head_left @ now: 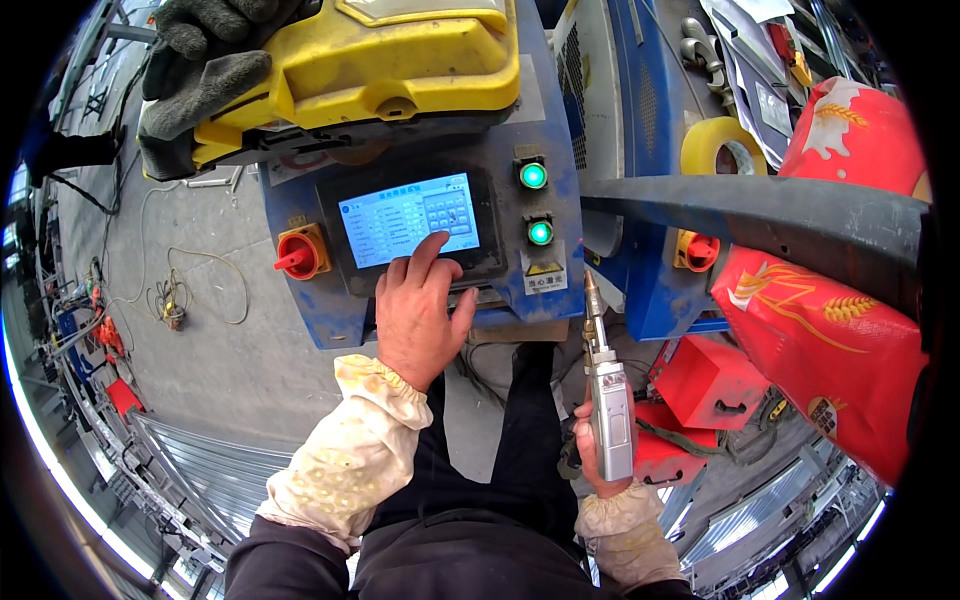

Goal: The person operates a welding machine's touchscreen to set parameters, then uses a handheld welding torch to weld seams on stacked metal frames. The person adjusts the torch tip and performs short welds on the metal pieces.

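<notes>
My left hand (pixel 420 318) reaches over a lit blue-and-white touchscreen (pixel 385 218) set in a blue machine cabinet (pixel 345 325). Its index fingertip is at the keypad on the right side of the screen, the other fingers are loosely bent, and nothing is in it. Down at my right side, my right hand (pixel 586 448) grips a silver handheld welding gun (pixel 614 425), its copper-coloured nozzle pointing up and away beside the cabinet. Two glowing green buttons (pixel 533 176) sit right of the screen, and a red rotary switch (pixel 297 255) on an orange mount is left of it.
On top of the cabinet rests a yellow machine housing (pixel 400 75) with grey work gloves (pixel 205 95) on it. To the right are a dark metal bar (pixel 760 205), a yellow tape roll (pixel 697 148), red printed bags (pixel 830 340) and red boxes (pixel 705 380). Cables (pixel 172 300) lie on the left floor.
</notes>
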A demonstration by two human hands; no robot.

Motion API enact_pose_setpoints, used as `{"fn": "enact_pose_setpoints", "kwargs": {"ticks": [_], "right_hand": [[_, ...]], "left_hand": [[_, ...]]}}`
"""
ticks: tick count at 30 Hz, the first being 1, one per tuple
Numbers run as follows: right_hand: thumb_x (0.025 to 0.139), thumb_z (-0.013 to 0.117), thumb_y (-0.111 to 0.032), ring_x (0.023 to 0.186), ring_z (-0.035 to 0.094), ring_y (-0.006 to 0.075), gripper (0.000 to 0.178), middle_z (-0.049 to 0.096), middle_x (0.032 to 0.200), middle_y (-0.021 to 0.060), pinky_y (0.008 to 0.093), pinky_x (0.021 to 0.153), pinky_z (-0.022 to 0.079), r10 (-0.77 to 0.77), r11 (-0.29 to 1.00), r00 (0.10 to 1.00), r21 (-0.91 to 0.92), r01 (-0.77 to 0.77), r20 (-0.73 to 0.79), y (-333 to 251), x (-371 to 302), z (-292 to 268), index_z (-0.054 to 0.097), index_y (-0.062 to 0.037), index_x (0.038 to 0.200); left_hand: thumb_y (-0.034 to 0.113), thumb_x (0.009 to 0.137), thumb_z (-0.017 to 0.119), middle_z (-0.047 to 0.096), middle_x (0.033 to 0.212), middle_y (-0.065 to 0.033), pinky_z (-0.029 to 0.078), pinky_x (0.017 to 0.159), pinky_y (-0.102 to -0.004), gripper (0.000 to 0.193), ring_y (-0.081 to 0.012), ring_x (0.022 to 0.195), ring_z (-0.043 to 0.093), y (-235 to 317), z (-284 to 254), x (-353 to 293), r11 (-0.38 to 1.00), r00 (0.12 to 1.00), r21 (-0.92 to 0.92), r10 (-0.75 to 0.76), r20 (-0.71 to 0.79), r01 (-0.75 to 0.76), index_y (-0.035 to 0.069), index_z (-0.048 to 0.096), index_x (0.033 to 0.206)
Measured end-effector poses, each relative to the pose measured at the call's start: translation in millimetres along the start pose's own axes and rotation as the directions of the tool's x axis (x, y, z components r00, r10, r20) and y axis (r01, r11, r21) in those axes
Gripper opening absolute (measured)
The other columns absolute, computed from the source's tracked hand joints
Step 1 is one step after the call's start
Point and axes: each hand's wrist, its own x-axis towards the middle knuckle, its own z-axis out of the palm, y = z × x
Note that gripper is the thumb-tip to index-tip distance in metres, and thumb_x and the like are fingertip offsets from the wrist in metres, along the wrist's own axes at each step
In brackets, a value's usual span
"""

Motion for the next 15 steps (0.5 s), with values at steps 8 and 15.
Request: {"fn": "enact_pose_setpoints", "kwargs": {"ticks": [8, 15], "right_hand": [[0.095, 0.068, -0.024, 0.086, 0.062, 0.0121, 0.081, 0.066, 0.103, 0.0056, 0.0280, 0.081, 0.053, 0.009, 1.000, 1.000, 0.020, -0.008, -0.012, 4.1, -2.4, 0.9, 0.026, -0.0008, 0.159], [0.094, 0.067, -0.022, 0.085, 0.062, 0.0113, 0.080, 0.066, 0.102, 0.0053, 0.0275, 0.080, 0.053, 0.006, 0.999, 1.000, -0.041, -0.006, 0.002, -1.9, -1.1, -0.9, 0.026, -0.0005, 0.159]], "left_hand": [[0.014, 0.075, 0.081, 0.059, 0.137, -0.0082, 0.048, 0.091, -0.0459, 0.029, -0.0342, 0.109, 0.058, 5.8, 1.8, 2.7, 1.000, 1.000, -0.002, 0.030, 0.004, -0.030, 0.007, 0.063, 0.097], [0.015, 0.075, 0.081, 0.058, 0.137, -0.0055, 0.048, 0.090, -0.0452, 0.030, -0.0328, 0.108, 0.059, 8.8, 3.7, 5.8, 0.998, 0.998, 0.048, 0.035, 0.046, -0.038, 0.008, 0.063, 0.097]]}}
